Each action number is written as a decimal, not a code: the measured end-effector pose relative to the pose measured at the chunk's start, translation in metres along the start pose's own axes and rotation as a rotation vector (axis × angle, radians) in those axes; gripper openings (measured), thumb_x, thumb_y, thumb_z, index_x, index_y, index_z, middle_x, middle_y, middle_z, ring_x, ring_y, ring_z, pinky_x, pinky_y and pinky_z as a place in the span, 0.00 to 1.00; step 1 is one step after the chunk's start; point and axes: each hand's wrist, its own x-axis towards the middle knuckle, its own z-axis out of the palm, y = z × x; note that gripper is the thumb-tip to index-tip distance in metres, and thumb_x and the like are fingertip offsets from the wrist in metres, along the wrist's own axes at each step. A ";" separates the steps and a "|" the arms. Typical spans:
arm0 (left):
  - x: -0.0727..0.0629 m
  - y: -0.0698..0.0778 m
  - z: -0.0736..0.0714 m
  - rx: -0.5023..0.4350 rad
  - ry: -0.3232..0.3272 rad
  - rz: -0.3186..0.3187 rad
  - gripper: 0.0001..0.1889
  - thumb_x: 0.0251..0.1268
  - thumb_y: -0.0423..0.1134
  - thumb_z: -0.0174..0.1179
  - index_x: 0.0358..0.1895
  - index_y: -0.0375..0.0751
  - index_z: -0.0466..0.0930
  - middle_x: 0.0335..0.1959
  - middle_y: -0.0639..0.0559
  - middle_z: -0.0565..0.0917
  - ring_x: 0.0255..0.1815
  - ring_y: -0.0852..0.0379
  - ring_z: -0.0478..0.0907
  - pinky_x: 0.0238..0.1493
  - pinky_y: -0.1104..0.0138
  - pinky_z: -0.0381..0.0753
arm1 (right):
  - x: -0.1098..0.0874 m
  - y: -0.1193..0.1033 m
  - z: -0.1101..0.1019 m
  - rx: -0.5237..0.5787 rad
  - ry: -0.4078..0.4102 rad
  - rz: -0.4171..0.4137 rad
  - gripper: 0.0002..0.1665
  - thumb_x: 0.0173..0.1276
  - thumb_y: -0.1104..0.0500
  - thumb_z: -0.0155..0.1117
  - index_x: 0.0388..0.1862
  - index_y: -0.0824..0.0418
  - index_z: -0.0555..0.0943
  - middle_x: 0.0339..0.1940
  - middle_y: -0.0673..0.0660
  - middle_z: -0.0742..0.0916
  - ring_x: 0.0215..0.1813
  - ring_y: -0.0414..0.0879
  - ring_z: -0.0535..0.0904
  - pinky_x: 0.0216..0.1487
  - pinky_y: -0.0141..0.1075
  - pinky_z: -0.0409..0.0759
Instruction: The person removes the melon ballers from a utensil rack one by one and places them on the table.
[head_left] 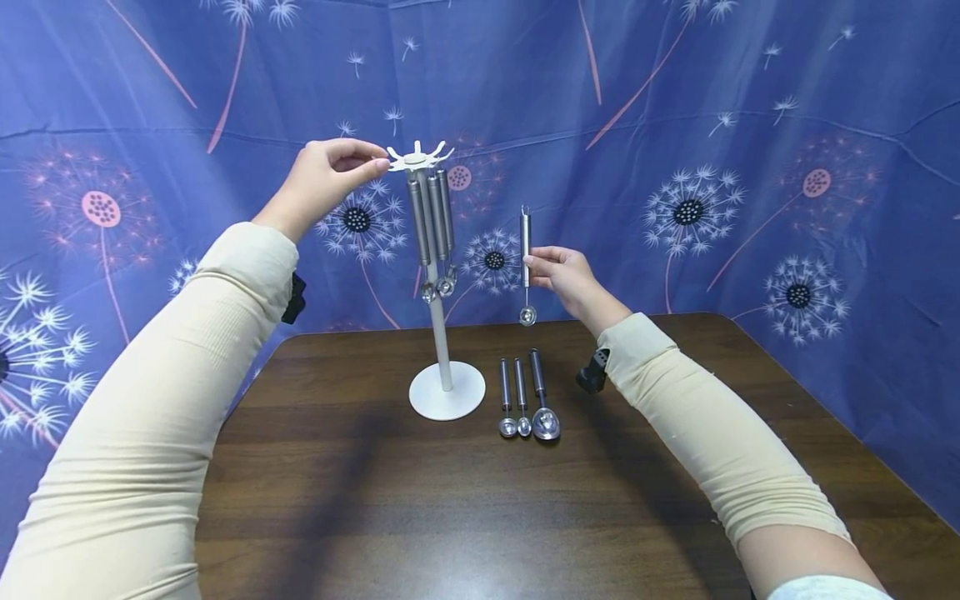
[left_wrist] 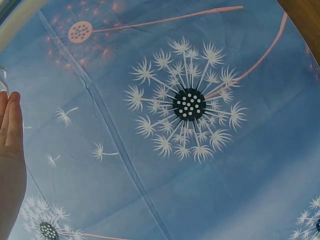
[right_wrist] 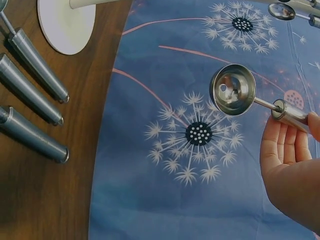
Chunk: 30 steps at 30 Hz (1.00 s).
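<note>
My right hand (head_left: 567, 279) holds a steel melon baller (head_left: 526, 250) upright by its handle, above the back of the table, with the bowl down and a wire loop on top. The right wrist view shows a small hole in its round bowl (right_wrist: 233, 90). Thumb and fingers of my left hand (head_left: 330, 175) pinch one hook of the white rack top (head_left: 417, 160). Several steel utensils (head_left: 431, 212) hang from that rack by their handles. In the left wrist view, only part of the left hand (left_wrist: 11, 160) shows at the left edge.
A round white base (head_left: 447, 404) carries the rack's pole on the brown wooden table (head_left: 420, 517). Three steel scoops (head_left: 522, 392) lie side by side right of the base, handles pointing away. Behind the table hangs a blue dandelion-print cloth (head_left: 615, 175).
</note>
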 end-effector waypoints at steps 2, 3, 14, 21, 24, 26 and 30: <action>0.000 0.000 -0.001 -0.032 -0.005 -0.012 0.22 0.64 0.54 0.63 0.56 0.47 0.82 0.45 0.61 0.85 0.50 0.67 0.79 0.66 0.62 0.71 | 0.001 0.002 -0.001 0.001 0.002 -0.001 0.26 0.70 0.61 0.61 0.63 0.72 0.71 0.39 0.52 0.81 0.36 0.40 0.78 0.42 0.27 0.83; 0.000 0.000 -0.001 -0.046 -0.005 -0.015 0.21 0.63 0.54 0.63 0.55 0.47 0.82 0.46 0.61 0.85 0.51 0.67 0.78 0.66 0.62 0.70 | 0.002 0.003 -0.002 0.006 0.004 -0.002 0.26 0.70 0.62 0.61 0.63 0.72 0.71 0.39 0.52 0.81 0.35 0.40 0.78 0.42 0.27 0.83; 0.001 0.001 0.000 -0.076 -0.027 -0.028 0.22 0.63 0.54 0.64 0.56 0.49 0.82 0.47 0.62 0.84 0.53 0.66 0.78 0.66 0.63 0.68 | 0.000 0.008 -0.009 -0.025 0.009 0.026 0.27 0.71 0.59 0.60 0.65 0.69 0.70 0.45 0.53 0.81 0.39 0.41 0.77 0.49 0.29 0.82; 0.000 0.003 0.001 -0.006 -0.030 -0.027 0.23 0.64 0.55 0.61 0.58 0.47 0.81 0.50 0.59 0.84 0.51 0.66 0.77 0.65 0.62 0.70 | -0.002 0.012 -0.011 -0.035 0.007 0.028 0.27 0.72 0.59 0.60 0.65 0.70 0.70 0.44 0.52 0.81 0.40 0.40 0.77 0.50 0.30 0.81; 0.000 0.004 0.001 0.012 -0.032 -0.025 0.25 0.64 0.56 0.61 0.59 0.45 0.80 0.51 0.57 0.84 0.51 0.66 0.77 0.65 0.62 0.70 | -0.002 0.015 -0.012 -0.024 0.001 0.031 0.27 0.71 0.60 0.60 0.65 0.71 0.70 0.42 0.52 0.81 0.38 0.40 0.77 0.48 0.28 0.82; -0.001 0.004 0.001 0.014 -0.033 -0.029 0.25 0.64 0.56 0.61 0.59 0.45 0.80 0.51 0.57 0.84 0.51 0.66 0.77 0.66 0.62 0.70 | -0.003 0.018 -0.013 -0.029 -0.002 0.036 0.27 0.72 0.61 0.60 0.66 0.71 0.69 0.42 0.51 0.81 0.37 0.39 0.77 0.46 0.28 0.82; -0.001 0.004 0.001 0.016 -0.035 -0.033 0.25 0.64 0.55 0.61 0.58 0.44 0.80 0.47 0.60 0.85 0.51 0.66 0.78 0.66 0.62 0.70 | -0.004 0.022 -0.014 -0.047 0.005 0.044 0.27 0.72 0.60 0.59 0.66 0.71 0.69 0.41 0.50 0.80 0.37 0.39 0.77 0.46 0.27 0.81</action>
